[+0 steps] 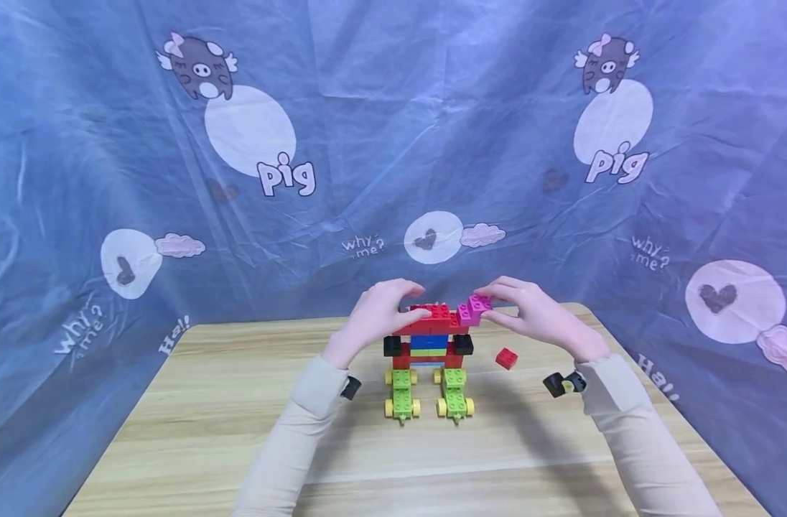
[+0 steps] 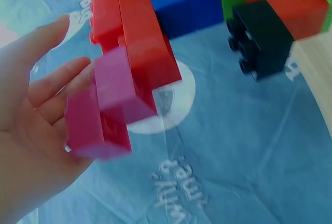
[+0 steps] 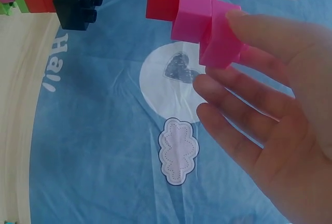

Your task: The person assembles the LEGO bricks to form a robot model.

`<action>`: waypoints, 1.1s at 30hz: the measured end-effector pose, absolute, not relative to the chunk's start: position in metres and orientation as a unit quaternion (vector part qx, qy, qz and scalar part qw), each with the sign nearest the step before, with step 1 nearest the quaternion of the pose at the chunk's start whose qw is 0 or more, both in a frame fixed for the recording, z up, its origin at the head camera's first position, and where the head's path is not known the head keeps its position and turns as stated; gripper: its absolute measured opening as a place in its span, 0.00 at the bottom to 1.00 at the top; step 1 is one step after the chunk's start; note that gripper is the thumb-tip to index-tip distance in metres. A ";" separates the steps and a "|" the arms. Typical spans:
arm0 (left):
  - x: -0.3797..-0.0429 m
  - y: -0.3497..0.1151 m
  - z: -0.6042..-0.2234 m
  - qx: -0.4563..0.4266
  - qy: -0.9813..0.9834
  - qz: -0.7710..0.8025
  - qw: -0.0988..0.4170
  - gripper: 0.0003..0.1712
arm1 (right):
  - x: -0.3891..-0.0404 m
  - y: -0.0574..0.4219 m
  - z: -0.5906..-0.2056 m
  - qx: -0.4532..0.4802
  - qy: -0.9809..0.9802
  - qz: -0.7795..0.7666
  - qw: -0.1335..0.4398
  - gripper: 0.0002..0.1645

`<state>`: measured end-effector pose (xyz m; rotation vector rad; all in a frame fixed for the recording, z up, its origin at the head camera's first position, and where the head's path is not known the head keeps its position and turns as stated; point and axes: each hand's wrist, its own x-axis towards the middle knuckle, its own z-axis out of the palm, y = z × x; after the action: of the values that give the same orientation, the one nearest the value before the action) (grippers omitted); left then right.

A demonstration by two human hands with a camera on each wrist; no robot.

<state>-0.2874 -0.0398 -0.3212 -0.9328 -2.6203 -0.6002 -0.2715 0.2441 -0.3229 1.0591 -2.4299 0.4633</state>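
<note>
A figure of toy building blocks stands on the table, with red blocks along its top and blue blocks below. At its right shoulder, two stepped pink blocks join the red end. My right hand pinches the outer pink block between thumb and forefinger, its other fingers loosely spread. On the opposite shoulder are two more stepped pink blocks. My left hand is around these with fingers extended behind them and thumb apart; in the head view it hides them.
Green wheeled bases with yellow wheels form the feet. Black blocks jut out at both sides of the body. A loose red block lies right of the figure on the wooden table. Blue printed cloth hangs behind.
</note>
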 end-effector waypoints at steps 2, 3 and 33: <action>-0.287 -0.047 -0.322 -0.322 -0.908 -0.222 0.149 0.26 | -0.271 0.245 -0.323 0.382 -0.881 0.167 0.224 0.24; -0.287 -0.050 -0.323 -0.322 -0.907 -0.225 0.150 0.26 | -0.271 0.246 -0.323 0.380 -0.882 0.169 0.222 0.24; -0.290 -0.107 -0.353 -0.292 -0.887 -0.338 0.121 0.33 | -0.281 0.301 -0.408 0.245 -0.927 0.233 0.161 0.23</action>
<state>-0.2901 -0.1068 -0.3535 -0.8519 -2.5901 -0.9875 -0.2810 0.3006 -0.4078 0.7004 -2.6477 0.6647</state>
